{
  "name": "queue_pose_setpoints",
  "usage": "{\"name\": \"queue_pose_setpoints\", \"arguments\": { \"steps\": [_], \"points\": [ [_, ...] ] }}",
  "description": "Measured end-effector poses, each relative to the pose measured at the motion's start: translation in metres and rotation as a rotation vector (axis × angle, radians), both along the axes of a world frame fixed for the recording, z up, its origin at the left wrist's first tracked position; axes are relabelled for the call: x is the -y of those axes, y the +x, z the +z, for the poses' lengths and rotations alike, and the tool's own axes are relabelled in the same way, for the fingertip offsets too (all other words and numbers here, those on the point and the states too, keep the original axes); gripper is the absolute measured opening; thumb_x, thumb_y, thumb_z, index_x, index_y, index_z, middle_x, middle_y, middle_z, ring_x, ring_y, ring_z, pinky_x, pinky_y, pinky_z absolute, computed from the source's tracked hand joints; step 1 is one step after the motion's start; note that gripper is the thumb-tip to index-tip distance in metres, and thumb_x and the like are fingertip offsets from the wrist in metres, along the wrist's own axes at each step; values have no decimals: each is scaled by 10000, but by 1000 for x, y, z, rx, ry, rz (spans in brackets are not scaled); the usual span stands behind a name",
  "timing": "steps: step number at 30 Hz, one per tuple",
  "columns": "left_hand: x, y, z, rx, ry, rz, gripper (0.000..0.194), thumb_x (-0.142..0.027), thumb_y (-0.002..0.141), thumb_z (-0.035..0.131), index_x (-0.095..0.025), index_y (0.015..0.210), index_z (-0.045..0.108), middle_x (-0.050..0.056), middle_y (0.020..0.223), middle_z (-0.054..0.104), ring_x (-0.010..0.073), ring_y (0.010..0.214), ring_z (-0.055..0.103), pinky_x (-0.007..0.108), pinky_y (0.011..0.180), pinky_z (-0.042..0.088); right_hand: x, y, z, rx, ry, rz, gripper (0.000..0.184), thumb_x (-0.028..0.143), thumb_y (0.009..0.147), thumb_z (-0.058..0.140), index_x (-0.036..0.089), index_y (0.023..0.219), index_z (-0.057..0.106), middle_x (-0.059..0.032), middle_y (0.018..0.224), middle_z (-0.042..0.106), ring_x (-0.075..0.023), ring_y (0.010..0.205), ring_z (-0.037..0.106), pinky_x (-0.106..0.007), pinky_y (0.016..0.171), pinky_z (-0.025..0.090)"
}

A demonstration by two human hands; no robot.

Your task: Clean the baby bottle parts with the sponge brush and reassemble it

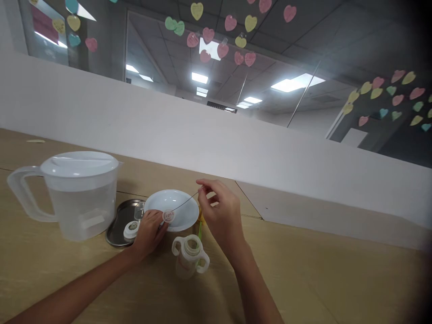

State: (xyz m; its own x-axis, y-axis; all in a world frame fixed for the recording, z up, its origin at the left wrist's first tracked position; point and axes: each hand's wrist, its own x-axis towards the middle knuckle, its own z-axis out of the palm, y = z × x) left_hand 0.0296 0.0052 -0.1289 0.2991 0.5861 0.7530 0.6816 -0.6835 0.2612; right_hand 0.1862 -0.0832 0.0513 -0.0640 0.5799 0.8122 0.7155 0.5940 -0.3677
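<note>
My left hand holds a small clear round piece by its edge, over the near rim of a white bowl. A thin dark wire runs from that piece up to my right hand, whose thumb and index finger are pinched on its upper end. What lies inside the round piece is too small to make out. Just in front of the bowl, a two-handled baby bottle stands upright without a cap. Beside my left hand, a white ring-shaped cap rests on a dark metal tray.
A large lidded translucent pitcher stands at the left, its handle pointing left. On the tray is a small clear cover. Behind the bottle lies something with a green stem and yellow end. A white wall borders the table's back.
</note>
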Motion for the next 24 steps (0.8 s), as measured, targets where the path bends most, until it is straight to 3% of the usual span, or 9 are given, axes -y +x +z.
{"name": "queue_pose_setpoints", "arguments": {
  "steps": [24],
  "points": [
    [-4,-1,-5,-39,28,9,211,-243,890,362,-180,803,543,41,787,609,184,779,529,328,752,369,14,-9,-7,188,8,-86,250,122,820,431,163,921,656,-43,821,662,-122,715,578,-238,642,460]
  ]
}}
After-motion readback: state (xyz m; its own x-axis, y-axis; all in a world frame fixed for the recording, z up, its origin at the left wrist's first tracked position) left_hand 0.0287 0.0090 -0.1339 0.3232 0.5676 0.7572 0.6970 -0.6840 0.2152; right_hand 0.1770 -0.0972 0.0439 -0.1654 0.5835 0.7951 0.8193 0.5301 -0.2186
